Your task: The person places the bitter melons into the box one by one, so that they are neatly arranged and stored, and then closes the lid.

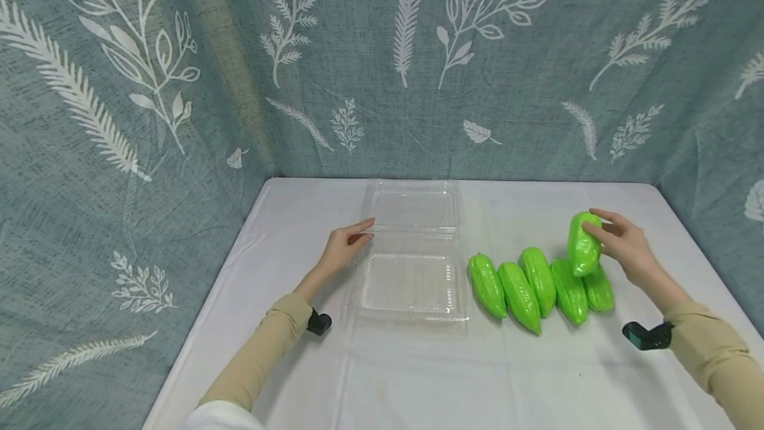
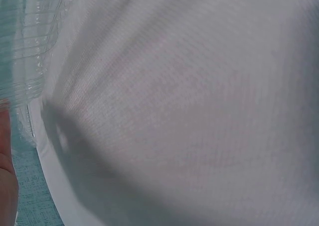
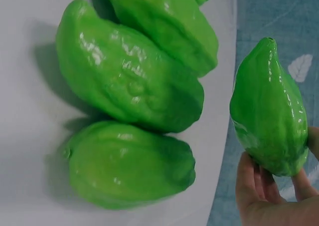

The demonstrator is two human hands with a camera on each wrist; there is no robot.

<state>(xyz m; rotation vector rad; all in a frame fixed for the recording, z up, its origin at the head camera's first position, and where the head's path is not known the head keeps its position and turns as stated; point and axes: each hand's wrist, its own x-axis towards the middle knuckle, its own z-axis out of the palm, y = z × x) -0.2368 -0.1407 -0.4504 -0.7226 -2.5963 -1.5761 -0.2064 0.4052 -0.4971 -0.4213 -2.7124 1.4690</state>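
Note:
My right hand holds a glossy green papaya-like fruit between thumb and fingers, raised above others of its kind. In the right wrist view, the held fruit points its narrow end up, its base in the fingertips. Several similar fruits lie side by side on the white table. A clear plastic clamshell container lies with its lid folded back, away from me. At its left side near the hinge, my left hand touches the edge with extended thumb and fingers.
A white cloth covers the table. Blue-green curtains with white leaf prints rise behind it and along both sides. Each wrist wears a small dark camera, the left one close over the table.

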